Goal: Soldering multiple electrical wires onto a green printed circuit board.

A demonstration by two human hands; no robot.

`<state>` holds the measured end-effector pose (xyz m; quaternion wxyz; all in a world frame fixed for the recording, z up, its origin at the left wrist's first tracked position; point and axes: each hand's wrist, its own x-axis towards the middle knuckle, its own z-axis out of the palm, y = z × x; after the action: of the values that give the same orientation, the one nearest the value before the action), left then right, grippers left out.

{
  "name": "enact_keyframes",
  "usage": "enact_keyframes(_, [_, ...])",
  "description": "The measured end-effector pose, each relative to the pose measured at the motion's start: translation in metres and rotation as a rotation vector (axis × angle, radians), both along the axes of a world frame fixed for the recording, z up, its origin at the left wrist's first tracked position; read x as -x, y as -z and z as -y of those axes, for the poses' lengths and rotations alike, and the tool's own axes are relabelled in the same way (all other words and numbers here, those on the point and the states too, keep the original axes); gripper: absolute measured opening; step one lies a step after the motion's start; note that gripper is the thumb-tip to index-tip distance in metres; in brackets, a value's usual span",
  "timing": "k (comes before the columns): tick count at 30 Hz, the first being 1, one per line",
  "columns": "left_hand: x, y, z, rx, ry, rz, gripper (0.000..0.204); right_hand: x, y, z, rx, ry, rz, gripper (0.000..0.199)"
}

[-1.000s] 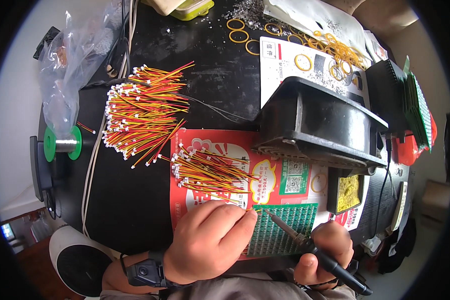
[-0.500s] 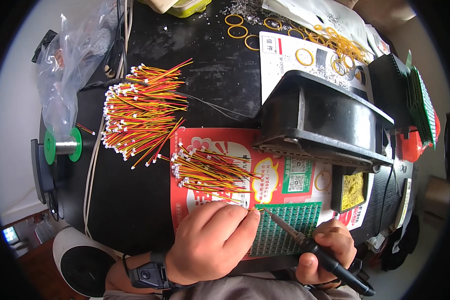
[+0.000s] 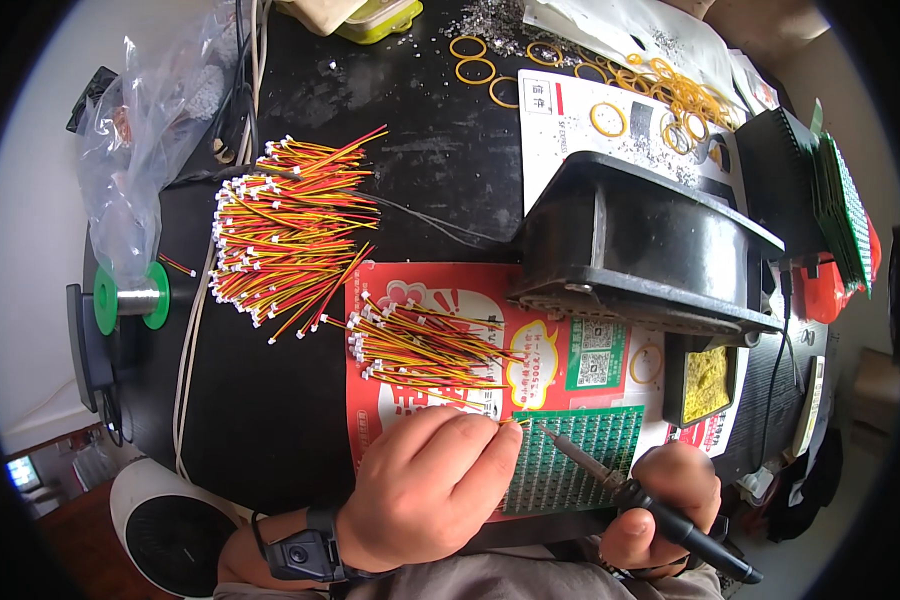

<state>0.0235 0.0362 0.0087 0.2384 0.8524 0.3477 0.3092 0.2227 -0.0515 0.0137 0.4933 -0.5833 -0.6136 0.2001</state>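
Observation:
My left hand (image 3: 425, 485) is closed, thumb and forefinger pinching a thin red-and-yellow wire lead (image 3: 513, 421) over the top edge of a green circuit board panel (image 3: 545, 487). Most of that lead is hidden by the fingers. In my right hand (image 3: 675, 490) is a soldering iron (image 3: 705, 550) with a black handle, its metal tip pointing up-left, just right of the lead's end and over the panel. Beyond my left hand lies a small bunch of wire leads (image 3: 425, 345) with white connectors. A larger pile of similar leads (image 3: 295, 235) is farther left.
A black fan-like housing (image 3: 650, 240) stands beyond the panel, beside a black tin of yellow sponge (image 3: 707, 385). A solder spool (image 3: 133, 298) and plastic bag (image 3: 125, 150) are at left. Rubber bands (image 3: 680, 100) lie far right; stacked green boards (image 3: 843, 215) stand at right.
The soldering iron's tip has drawn back slightly to the right and down from the lead's end, my right hand moving with it. My left hand keeps its pinch, and the whole view has shifted slightly.

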Motion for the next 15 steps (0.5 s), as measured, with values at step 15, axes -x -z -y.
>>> enact_keyframes(15, [0.0003,0.0052,0.0017,-0.042,0.008,0.028,0.024,-0.0020,0.0001,-0.0016,-0.008,-0.036,0.036,0.043])
